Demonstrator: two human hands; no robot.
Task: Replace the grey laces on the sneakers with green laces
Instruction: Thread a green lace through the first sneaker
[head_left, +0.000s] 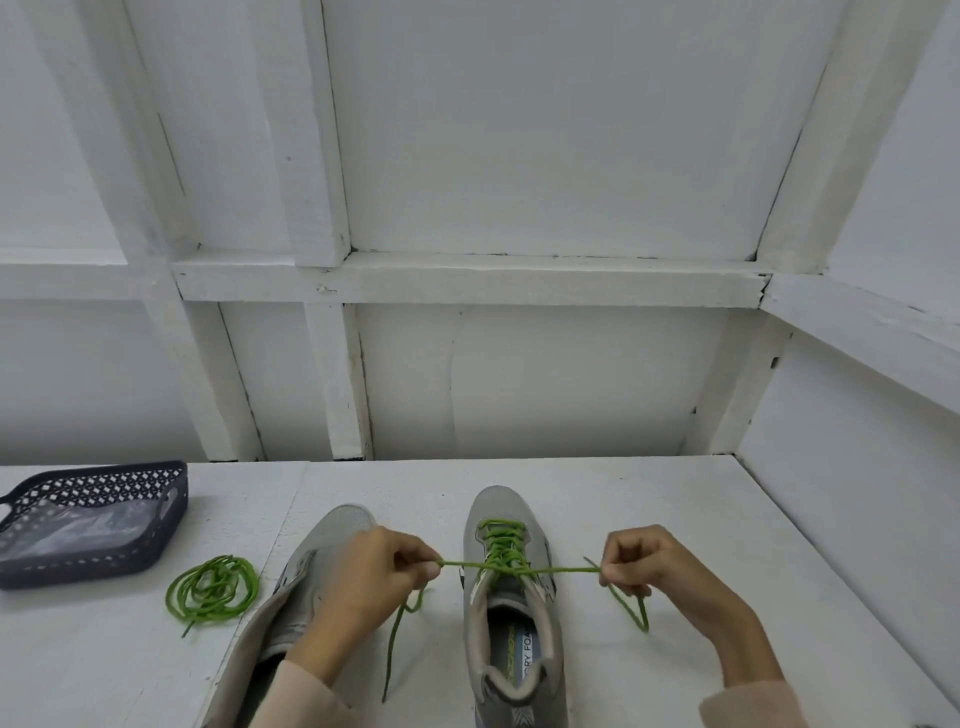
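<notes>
Insole (511, 621) of laced sneaker (480, 519), just below the fingers of left hand (374, 577) and right hand (657, 566) pinching the green lace (550, 570): label reads "ORY FOA", ends cut off; yellow-green wordmark beside it unreadable.

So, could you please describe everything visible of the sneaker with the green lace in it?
The sneaker is grey, mesh-like fabric with a paler collar and a printed insole showing inside. It stands upright on the white table, toe pointing away from the person. A green lace crisscrosses its eyelets; its two ends are pulled taut sideways, the left hand pinching one, the right hand the other, loose tails trailing below.
</notes>
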